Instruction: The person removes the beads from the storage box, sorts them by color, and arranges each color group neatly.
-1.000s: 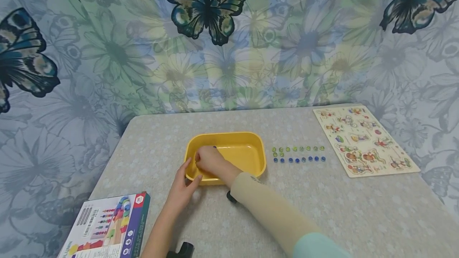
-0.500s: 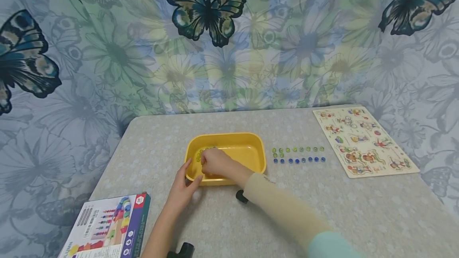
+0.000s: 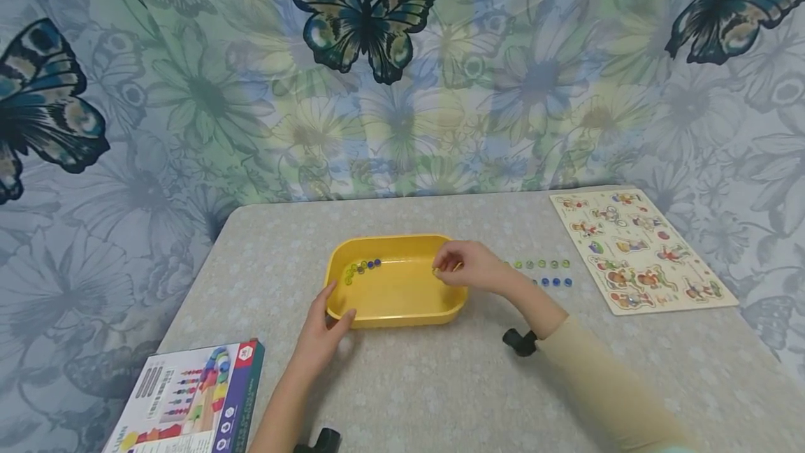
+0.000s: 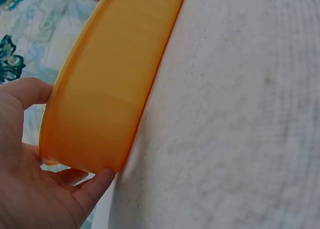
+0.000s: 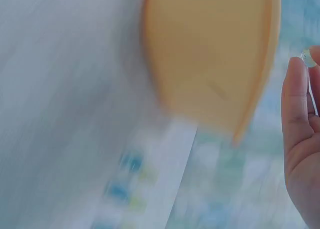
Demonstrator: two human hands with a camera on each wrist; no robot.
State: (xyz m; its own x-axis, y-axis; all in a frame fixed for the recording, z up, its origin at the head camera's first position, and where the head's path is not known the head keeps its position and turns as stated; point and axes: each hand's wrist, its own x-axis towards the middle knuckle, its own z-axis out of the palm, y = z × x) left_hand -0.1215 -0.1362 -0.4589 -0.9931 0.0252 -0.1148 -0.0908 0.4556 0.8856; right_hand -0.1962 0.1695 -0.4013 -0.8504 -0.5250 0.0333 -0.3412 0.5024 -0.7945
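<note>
A yellow plastic tray (image 3: 396, 320) rests on the table, and my left hand (image 3: 317, 333) grips its near-left corner, thumb and fingers spread around it. In the left wrist view the fingers (image 4: 95, 186) press the outer wall (image 4: 100, 99). My right hand (image 3: 468, 265) is over the tray's right rim, pinching a small see-through yellow-green glass gem (image 5: 307, 58) between thumb and fingertip. At the tray's left end lie several yellow-green gems (image 3: 349, 275) and a few blue gems (image 3: 374, 263).
Right of the tray run a row of green gems (image 3: 542, 264) and a row of blue gems (image 3: 556, 282), partly hidden by my right hand. A wooden picture puzzle board (image 3: 635, 250) lies at the far right. A toy box (image 3: 189, 397) sits at the near left.
My right hand has moved right from the tray's left end to its right rim, carrying a gem. The gems in the tray are now uncovered. The left hand stays at the corner.
</note>
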